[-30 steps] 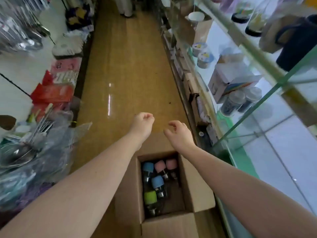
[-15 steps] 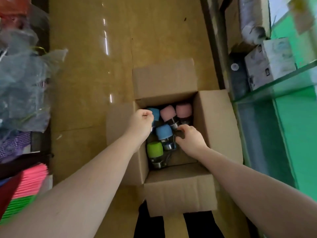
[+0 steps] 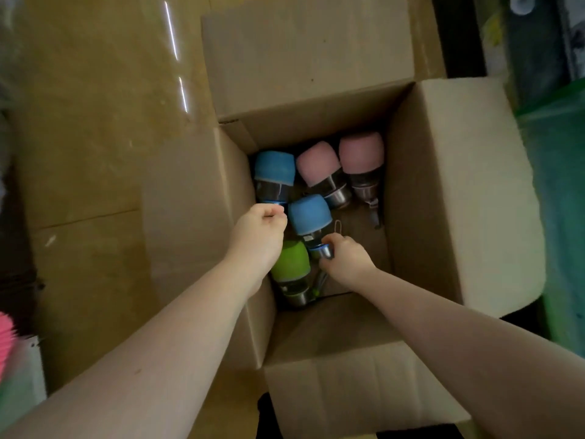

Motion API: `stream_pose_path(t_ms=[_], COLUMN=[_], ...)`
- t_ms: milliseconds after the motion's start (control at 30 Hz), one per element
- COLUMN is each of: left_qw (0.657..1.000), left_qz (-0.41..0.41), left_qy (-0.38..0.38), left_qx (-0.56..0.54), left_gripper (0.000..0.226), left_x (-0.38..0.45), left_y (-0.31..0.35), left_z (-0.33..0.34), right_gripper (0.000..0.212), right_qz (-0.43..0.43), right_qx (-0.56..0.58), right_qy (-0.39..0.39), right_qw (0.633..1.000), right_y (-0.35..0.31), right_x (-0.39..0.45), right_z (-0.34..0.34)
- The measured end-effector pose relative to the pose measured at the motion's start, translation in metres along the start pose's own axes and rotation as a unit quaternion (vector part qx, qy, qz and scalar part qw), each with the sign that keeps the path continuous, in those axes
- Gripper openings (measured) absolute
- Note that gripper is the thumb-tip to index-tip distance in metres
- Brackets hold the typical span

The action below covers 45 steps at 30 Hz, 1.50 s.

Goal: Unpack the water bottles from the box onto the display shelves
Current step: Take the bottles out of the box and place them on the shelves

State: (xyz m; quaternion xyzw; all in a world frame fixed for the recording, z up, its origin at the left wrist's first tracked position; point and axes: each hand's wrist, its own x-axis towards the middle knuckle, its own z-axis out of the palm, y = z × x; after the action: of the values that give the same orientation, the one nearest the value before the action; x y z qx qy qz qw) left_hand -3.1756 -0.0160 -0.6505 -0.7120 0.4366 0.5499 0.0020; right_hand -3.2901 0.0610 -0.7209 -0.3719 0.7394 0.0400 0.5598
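An open cardboard box (image 3: 449,191) stands on the floor with several water bottles lying inside. Two have blue sleeves, two pink (image 3: 318,167) (image 3: 361,153) and one green (image 3: 291,261). My left hand (image 3: 258,232) reaches into the box and pinches the lower end of the far-left blue bottle (image 3: 274,167). My right hand (image 3: 346,258) grips the metal end of the middle blue bottle (image 3: 308,215). The green bottle lies partly under my left hand.
The box's flaps (image 3: 304,55) are folded outward on all sides over a brown floor (image 3: 95,122). A green glass shelf unit (image 3: 557,185) stands at the right. Pink packaged goods (image 3: 6,346) sit at the lower left.
The view has dropped from the aisle to straight down over the box. Both hands went from above the box down inside it and took hold of the two blue bottles.
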Motion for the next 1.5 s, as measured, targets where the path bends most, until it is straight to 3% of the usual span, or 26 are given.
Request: stream_pose_path(t_ms=[400, 533, 733, 933, 1100, 1200, 1300, 1500], left_qw=[0.999, 0.999, 0.998, 0.997, 0.997, 0.997, 0.997, 0.998], left_qz=[-0.004, -0.007, -0.004, -0.003, -0.006, 0.0, 0.005, 0.018], left_qy=[-0.033, -0.041, -0.049, -0.051, -0.05, -0.042, -0.037, -0.039], left_qx=[0.027, 0.032, 0.042, 0.056, 0.061, 0.064, 0.065, 0.054], left_gripper=[0.01, 0.01, 0.01, 0.01, 0.011, 0.01, 0.01, 0.01], left_x=[0.056, 0.067, 0.081, 0.087, 0.086, 0.085, 0.083, 0.078], left_y=[-0.024, -0.027, -0.033, -0.041, -0.04, -0.038, -0.037, -0.028], left_z=[0.047, 0.057, 0.059, 0.06, 0.06, 0.056, 0.053, 0.057], right_gripper=[0.065, 0.078, 0.072, 0.097, 0.083, 0.063, 0.057, 0.059], right_qz=[0.125, 0.132, 0.139, 0.132, 0.121, 0.092, 0.072, 0.056], right_qx=[0.106, 0.141, 0.227, 0.294, 0.307, 0.326, 0.401, 0.571], right_qy=[0.009, 0.01, -0.023, -0.017, -0.025, 0.002, 0.043, 0.169], right_qw=[0.986, 0.981, 0.964, 0.947, 0.944, 0.941, 0.912, 0.801], right_y=[0.059, 0.067, 0.073, 0.083, 0.085, 0.081, 0.082, 0.059], right_x=[0.081, 0.097, 0.121, 0.128, 0.125, 0.116, 0.103, 0.094], right_z=[0.035, 0.047, 0.058, 0.068, 0.073, 0.072, 0.07, 0.052])
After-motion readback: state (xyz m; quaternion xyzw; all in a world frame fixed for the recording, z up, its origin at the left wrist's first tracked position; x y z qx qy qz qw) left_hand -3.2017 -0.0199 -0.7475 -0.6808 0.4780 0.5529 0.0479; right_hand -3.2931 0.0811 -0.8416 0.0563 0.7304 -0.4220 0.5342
